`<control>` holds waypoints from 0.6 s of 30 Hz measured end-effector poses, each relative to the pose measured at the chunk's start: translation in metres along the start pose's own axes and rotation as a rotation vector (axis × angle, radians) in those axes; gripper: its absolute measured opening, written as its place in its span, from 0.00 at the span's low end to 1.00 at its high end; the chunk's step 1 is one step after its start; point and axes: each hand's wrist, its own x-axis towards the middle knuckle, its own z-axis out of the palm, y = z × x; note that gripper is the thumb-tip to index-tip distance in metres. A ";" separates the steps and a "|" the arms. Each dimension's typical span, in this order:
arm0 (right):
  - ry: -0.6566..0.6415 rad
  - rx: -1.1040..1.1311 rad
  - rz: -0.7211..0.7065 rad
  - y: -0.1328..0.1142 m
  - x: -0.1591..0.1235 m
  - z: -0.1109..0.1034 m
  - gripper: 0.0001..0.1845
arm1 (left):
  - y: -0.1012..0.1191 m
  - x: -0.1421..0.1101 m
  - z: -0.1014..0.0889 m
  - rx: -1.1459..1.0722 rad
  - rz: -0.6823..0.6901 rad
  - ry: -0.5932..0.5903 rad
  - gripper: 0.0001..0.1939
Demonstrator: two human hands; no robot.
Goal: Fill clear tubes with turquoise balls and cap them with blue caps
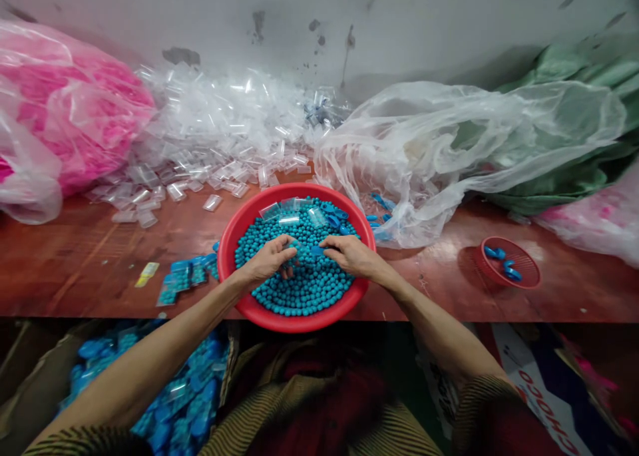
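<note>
A red basin [229,243] full of small blue beads [299,299] stands at the table's front edge. Over the beads, my left hand [269,259] is closed around a small clear plastic case [302,252] with blue beads in it. My right hand [352,255] pinches a blue plastic cap [317,250] against the near end of that case, to its right. Whether the cap is seated I cannot tell. Several clear empty cases [288,220] and blue caps [335,211] lie on the beads at the basin's far side.
Clear cases [214,150] are heaped along the wall. Filled cases [182,275] lie left of the basin. A pink-filled bag [84,110] stands far left, a clear plastic bag [409,156] behind right. At right is a small red basket [529,269]; below left, a box of blue-capped cases [170,403].
</note>
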 end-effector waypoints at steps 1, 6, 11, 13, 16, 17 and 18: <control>0.021 0.026 0.015 0.001 0.000 0.000 0.09 | 0.001 -0.001 0.000 -0.002 0.001 0.003 0.22; 0.195 0.309 0.026 0.000 0.005 0.019 0.08 | 0.000 -0.002 0.008 -0.075 0.052 -0.016 0.25; 0.252 0.429 0.085 -0.005 0.008 0.032 0.09 | -0.001 -0.007 0.021 -0.182 0.086 0.028 0.34; 0.245 0.438 0.087 -0.006 0.006 0.030 0.09 | 0.001 -0.009 0.023 -0.208 0.089 0.042 0.39; 0.210 0.402 0.062 -0.006 0.003 0.026 0.10 | 0.002 -0.012 0.025 -0.222 0.098 0.053 0.39; 0.198 0.381 0.046 -0.006 0.002 0.026 0.10 | 0.003 -0.012 0.026 -0.218 0.096 0.062 0.37; 0.191 0.357 0.026 -0.006 0.001 0.026 0.10 | 0.003 -0.013 0.027 -0.216 0.092 0.077 0.36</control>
